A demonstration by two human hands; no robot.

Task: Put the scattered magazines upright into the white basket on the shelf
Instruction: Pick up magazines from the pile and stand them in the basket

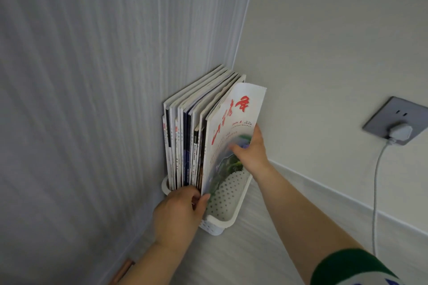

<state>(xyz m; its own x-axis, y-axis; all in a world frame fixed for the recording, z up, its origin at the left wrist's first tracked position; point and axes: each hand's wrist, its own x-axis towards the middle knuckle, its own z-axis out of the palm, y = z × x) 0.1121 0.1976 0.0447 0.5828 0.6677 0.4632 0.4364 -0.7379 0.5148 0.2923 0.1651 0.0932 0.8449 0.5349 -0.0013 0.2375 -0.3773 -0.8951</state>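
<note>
Centre frame: front magazine, white cover w/ red characters and a landscape photo, stands tilted in the white basket. Right hand pinches its right edge, thumb on the cover. Left hand grips its lower spine corner, fingers curled. Other magazines stand upright to its left, against the ribbed wall. At right: wall socket w/ charger cable.

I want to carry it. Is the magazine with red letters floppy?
Probably floppy: the magazine with red letters curls at its top corner, though the right hand and left hand both hold it. Likely light, being thin. It may lean unless the row of magazines in the white basket props it.
</note>
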